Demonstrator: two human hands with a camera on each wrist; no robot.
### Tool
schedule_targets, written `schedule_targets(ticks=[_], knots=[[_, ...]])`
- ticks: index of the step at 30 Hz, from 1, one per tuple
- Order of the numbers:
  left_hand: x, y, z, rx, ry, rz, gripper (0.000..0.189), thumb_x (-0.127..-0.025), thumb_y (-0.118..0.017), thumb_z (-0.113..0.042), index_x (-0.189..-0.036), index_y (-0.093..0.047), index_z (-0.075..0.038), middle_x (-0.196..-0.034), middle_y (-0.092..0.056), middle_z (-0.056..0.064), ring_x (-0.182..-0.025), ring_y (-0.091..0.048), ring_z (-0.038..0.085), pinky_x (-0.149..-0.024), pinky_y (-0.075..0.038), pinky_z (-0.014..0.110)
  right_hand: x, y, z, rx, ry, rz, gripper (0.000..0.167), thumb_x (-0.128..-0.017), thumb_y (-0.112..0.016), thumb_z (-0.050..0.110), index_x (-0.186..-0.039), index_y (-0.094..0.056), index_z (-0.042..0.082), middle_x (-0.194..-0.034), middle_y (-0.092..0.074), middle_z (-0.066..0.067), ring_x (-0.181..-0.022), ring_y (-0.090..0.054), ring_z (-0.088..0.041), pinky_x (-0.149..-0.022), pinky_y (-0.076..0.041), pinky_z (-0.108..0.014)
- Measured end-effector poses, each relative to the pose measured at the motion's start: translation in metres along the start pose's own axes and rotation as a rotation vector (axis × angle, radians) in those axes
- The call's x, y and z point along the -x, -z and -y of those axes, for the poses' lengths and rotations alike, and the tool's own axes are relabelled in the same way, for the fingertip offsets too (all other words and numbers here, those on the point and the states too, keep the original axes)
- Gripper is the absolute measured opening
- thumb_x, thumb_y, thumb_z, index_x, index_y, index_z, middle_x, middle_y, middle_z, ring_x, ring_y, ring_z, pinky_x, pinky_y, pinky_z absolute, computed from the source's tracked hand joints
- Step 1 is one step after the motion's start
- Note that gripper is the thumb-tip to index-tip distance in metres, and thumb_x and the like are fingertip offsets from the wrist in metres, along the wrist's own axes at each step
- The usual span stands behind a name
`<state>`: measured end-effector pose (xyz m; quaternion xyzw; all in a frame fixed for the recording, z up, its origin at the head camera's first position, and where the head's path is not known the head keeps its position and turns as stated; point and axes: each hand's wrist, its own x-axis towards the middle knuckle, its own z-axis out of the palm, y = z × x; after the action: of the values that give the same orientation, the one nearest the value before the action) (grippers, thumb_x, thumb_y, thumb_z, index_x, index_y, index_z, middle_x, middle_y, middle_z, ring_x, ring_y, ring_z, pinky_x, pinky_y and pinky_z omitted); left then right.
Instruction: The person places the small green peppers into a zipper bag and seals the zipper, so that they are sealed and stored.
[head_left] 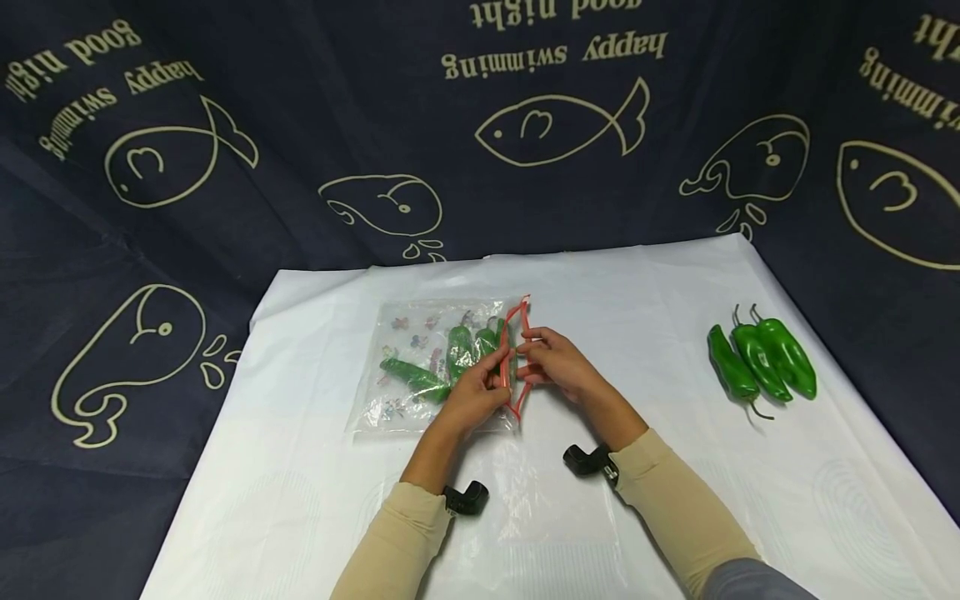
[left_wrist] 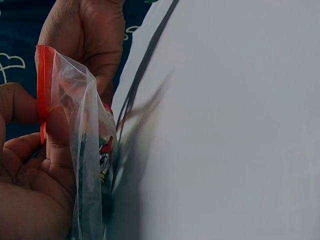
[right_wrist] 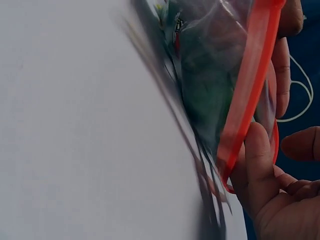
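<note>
A clear zip bag (head_left: 382,404) with a red zip edge and small printed figures lies on the white table, its mouth spread into a narrow red loop towards the right. Several green peppers (head_left: 459,350) show through the plastic. My left hand (head_left: 472,396) grips the left lip of the mouth, and the left wrist view has its fingers (left_wrist: 58,135) against the red strip (left_wrist: 45,85). Opposite it, my right hand (head_left: 558,362) holds the right lip, its fingertips reaching into the loop. Close up, the right thumb (right_wrist: 302,143) stands slightly off the red strip (right_wrist: 250,90).
Three loose green peppers (head_left: 761,354) lie side by side at the right of the white-covered table (head_left: 645,292). Behind and beside it hangs a dark blue cloth (head_left: 352,100) with fish and whale drawings. Another clear plastic sheet (head_left: 555,517) lies in front, between the forearms.
</note>
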<state>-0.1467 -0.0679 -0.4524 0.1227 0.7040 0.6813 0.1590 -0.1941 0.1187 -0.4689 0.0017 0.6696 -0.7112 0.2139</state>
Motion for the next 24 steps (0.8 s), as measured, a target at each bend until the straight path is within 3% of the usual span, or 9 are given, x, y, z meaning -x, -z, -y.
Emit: schedule_targets(ticks=[3,5,10,15,19,24], knots=[[-0.005,0.001,0.01,-0.013,0.021,-0.016,0.081,-0.076,-0.055,0.012,-0.153,-0.031,0.003,-0.091,-0.061,0.023,-0.069,-0.051,0.009,-0.055,-0.042,0.021,-0.001,-0.003,-0.001,-0.017,0.001,0.003,0.05,-0.096,-0.043,0.002,-0.146,-0.037,0.0,-0.133,-0.053,-0.023,-0.081,-0.069,-0.019,-0.069,-0.057,-0.027],[-0.008,0.002,0.018,-0.022,0.033,-0.024,0.081,-0.077,-0.056,0.011,-0.154,-0.033,-0.002,-0.082,-0.06,0.016,-0.068,-0.052,0.01,-0.055,-0.042,0.022,-0.001,-0.005,-0.001,-0.021,0.005,0.003,0.051,-0.095,-0.042,0.0,-0.145,-0.037,-0.001,-0.132,-0.054,-0.023,-0.077,-0.066,-0.016,-0.069,-0.057,-0.026],[-0.009,0.002,0.022,-0.02,0.025,-0.035,0.081,-0.078,-0.057,0.01,-0.154,-0.035,-0.006,-0.08,-0.062,0.014,-0.067,-0.055,0.012,-0.058,-0.045,0.026,-0.001,-0.008,-0.001,-0.014,0.009,-0.012,0.05,-0.095,-0.041,-0.001,-0.145,-0.038,-0.002,-0.129,-0.054,-0.022,-0.074,-0.061,-0.013,-0.07,-0.056,-0.024],[-0.008,0.001,0.023,-0.009,0.009,-0.026,0.08,-0.078,-0.056,0.011,-0.154,-0.034,-0.002,-0.078,-0.061,0.009,-0.068,-0.055,0.01,-0.06,-0.045,0.026,0.002,-0.008,0.0,0.002,0.006,-0.025,0.046,-0.099,-0.041,0.0,-0.145,-0.038,-0.002,-0.131,-0.053,-0.025,-0.076,-0.061,-0.014,-0.071,-0.056,-0.024],[-0.009,0.002,0.024,-0.008,0.002,-0.017,0.08,-0.076,-0.056,0.009,-0.152,-0.033,0.002,-0.078,-0.061,0.009,-0.068,-0.053,0.009,-0.059,-0.044,0.022,0.005,-0.004,0.001,0.027,0.023,-0.017,0.049,-0.097,-0.04,-0.002,-0.146,-0.037,-0.003,-0.132,-0.053,-0.026,-0.082,-0.065,-0.017,-0.073,-0.056,-0.027],[-0.009,0.002,0.024,-0.002,0.021,-0.018,0.08,-0.077,-0.056,0.009,-0.153,-0.033,0.0,-0.076,-0.059,0.006,-0.066,-0.052,0.009,-0.057,-0.043,0.021,0.008,0.004,0.003,0.079,0.076,-0.023,0.052,-0.093,-0.041,-0.004,-0.145,-0.039,-0.003,-0.132,-0.053,-0.026,-0.095,-0.066,-0.027,-0.074,-0.056,-0.033]])
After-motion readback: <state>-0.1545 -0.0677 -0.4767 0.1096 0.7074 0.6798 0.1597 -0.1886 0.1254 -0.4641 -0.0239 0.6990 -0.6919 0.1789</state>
